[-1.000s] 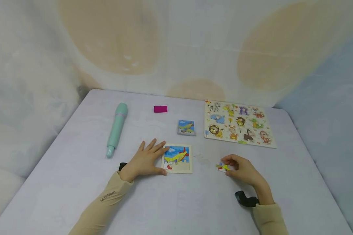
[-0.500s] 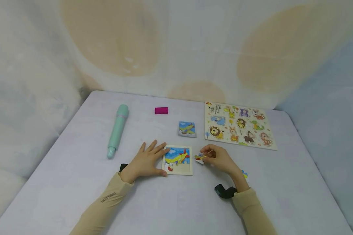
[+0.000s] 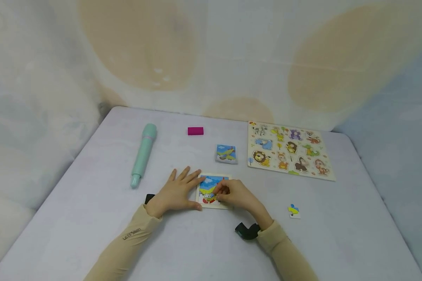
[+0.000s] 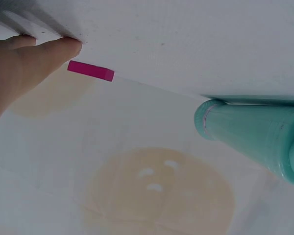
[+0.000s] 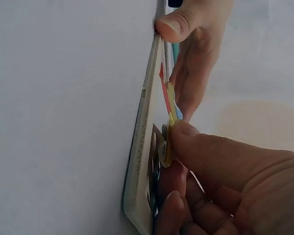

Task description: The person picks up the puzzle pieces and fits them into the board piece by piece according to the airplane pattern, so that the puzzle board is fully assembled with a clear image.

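A small square airplane jigsaw tray (image 3: 214,207) lies on the table, with several pieces set in it. My left hand (image 3: 176,194) rests along its left side with fingers spread, fingertips and thumb touching the rim. Over the tray's lower right, my right hand (image 3: 237,193) pinches a jigsaw piece (image 5: 165,152) between thumb and fingers. In the right wrist view that piece is tilted against the tray's surface. My fingers hide part of the picture. One loose jigsaw piece (image 3: 294,211), yellow, blue and white, lies on the table to the right of my right wrist.
Beyond the tray lies a small square airplane picture (image 3: 226,153). A magenta block (image 3: 195,131) sits farther back. To the left is a mint-green microphone-shaped stick (image 3: 143,156). A wooden animal puzzle board (image 3: 291,150) occupies the back right.
My right hand has carried the pinched piece leftward from the open table onto the tray, uncovering the loose piece on the right. My left hand has stayed at the tray's left side.
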`<state>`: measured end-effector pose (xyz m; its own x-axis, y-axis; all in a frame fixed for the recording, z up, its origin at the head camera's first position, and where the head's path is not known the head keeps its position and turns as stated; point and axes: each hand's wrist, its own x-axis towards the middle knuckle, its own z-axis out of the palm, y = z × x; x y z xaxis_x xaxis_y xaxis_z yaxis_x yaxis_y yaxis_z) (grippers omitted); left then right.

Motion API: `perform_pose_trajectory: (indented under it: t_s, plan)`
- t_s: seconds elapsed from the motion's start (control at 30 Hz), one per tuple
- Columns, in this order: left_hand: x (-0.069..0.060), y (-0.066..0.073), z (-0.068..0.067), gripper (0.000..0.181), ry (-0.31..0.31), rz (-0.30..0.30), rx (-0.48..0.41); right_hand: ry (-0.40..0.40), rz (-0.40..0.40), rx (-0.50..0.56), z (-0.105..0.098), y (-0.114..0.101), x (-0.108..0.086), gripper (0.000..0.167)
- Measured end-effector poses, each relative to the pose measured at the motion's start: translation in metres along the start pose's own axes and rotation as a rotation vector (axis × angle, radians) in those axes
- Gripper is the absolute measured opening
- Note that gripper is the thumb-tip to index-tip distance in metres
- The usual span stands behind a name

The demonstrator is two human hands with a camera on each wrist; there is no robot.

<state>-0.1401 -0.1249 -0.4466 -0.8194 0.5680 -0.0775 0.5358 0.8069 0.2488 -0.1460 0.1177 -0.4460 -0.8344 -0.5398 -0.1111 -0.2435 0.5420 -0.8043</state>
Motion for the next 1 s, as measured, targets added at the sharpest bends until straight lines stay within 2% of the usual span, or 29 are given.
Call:
perform_pose_trajectory:
  t_s: [0.3, 0.5, 0.6, 0.7, 0.8, 0.93, 1.0]
  plan:
    - [0.001, -0.001, 0.001, 0.096, -0.006, -0.005, -0.006, 0.049, -0.001, -0.118, 0.009, -0.01, -0.003, 0.011]
    - [0.0, 0.001, 0.0, 0.095, -0.006, -0.007, -0.01, 0.068, 0.013, -0.131, 0.013, -0.013, -0.003, 0.01]
    - [0.0, 0.001, 0.0, 0.094, -0.002, 0.001, -0.019, 0.064, 0.0, -0.097, 0.008, -0.008, -0.006, 0.01]
    - [0.004, 0.003, 0.001, 0.095, -0.01, -0.004, -0.022, 0.054, -0.003, -0.031, -0.01, 0.002, -0.014, 0.014]
    - [0.008, 0.004, 0.003, 0.097, -0.024, -0.009, -0.016, 0.086, 0.025, 0.021, -0.042, 0.018, -0.032, 0.022]
    - [0.012, 0.005, 0.003, 0.097, -0.039, -0.012, -0.011, 0.181, 0.095, 0.049, -0.085, 0.048, -0.07, 0.032]
    - [0.012, 0.005, 0.003, 0.097, -0.043, -0.007, -0.011, 0.231, 0.145, 0.058, -0.101, 0.064, -0.093, 0.035]
